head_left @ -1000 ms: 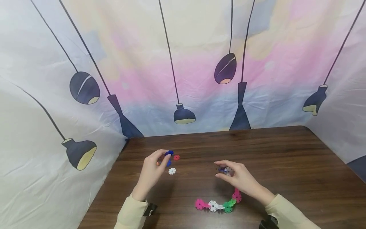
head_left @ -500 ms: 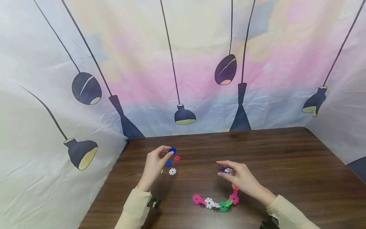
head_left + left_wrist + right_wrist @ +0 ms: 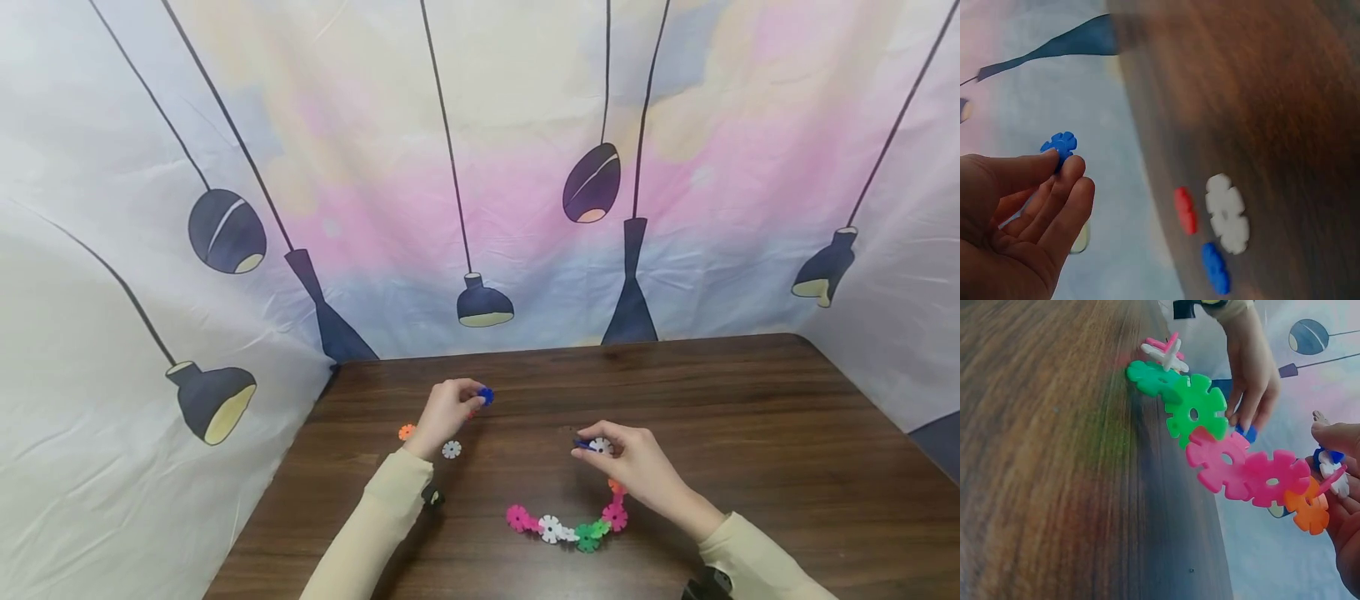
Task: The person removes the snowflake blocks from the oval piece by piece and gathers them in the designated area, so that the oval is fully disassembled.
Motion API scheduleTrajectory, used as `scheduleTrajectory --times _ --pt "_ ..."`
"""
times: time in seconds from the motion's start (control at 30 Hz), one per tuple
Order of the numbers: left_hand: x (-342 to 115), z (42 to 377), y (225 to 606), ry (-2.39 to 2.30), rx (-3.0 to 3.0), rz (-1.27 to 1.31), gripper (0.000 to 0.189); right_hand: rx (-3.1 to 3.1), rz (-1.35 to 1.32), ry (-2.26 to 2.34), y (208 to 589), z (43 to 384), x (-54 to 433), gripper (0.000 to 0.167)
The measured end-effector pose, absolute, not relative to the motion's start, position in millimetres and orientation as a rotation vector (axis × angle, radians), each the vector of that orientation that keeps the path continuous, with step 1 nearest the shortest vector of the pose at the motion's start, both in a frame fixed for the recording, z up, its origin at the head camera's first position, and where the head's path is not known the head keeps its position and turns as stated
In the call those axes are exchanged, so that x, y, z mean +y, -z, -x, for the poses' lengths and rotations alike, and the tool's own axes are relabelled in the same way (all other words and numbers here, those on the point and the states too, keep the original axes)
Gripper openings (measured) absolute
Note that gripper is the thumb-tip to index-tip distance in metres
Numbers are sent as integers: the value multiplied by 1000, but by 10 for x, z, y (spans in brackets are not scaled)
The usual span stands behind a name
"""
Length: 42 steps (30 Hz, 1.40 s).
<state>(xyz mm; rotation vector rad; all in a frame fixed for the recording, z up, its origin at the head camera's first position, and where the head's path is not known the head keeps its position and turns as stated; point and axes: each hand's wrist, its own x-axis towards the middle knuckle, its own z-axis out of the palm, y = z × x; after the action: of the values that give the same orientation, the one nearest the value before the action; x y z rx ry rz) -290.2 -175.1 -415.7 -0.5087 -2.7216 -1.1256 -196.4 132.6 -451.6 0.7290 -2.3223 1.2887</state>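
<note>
My left hand [image 3: 444,417] pinches a blue snowflake disc [image 3: 487,397] between thumb and fingertips, raised over the far part of the table. In the left wrist view this notched blue disc [image 3: 1065,142] pokes out past the thumb. My right hand [image 3: 630,460] holds the end of a chain of interlocked snowflake discs, where a blue piece and a white disc [image 3: 600,447] show at the fingers. From there the chain curves down through an orange disc [image 3: 1307,506], pink discs [image 3: 1219,464] and green ones [image 3: 1196,409] to white and pink pieces at its far end.
Loose discs lie near my left hand: white [image 3: 452,450], orange [image 3: 407,432], and, in the left wrist view, red [image 3: 1185,210] and blue [image 3: 1215,267]. The brown wooden table [image 3: 750,417] ends at a curtain [image 3: 525,233] printed with hanging lamps.
My left hand has lifted the blue disc away from the loose pieces and moved right with it, toward the right hand. The right hand stays nearly in place with the chain.
</note>
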Motion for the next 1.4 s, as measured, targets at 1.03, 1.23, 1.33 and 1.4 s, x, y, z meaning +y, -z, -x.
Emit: scheduleTrajectory --times 1.03,1.23,1.33,1.4 --pt "-1410 3565 4339 699 -2949 457 7 -2325 -878 -1389 4467 2001 1348 22" --pt "-1412 3463 4367 839 -2883 535 8 -2314 -871 -1401 4517 1985 1342 18" --pt "-1387 3324 4319 993 -2815 600 11 -2294 -868 -1371 4533 1978 1337 17" --pt "-1349 3191 4245 1089 -2768 646 14 -2284 -873 -1357 4533 1979 1335 16"
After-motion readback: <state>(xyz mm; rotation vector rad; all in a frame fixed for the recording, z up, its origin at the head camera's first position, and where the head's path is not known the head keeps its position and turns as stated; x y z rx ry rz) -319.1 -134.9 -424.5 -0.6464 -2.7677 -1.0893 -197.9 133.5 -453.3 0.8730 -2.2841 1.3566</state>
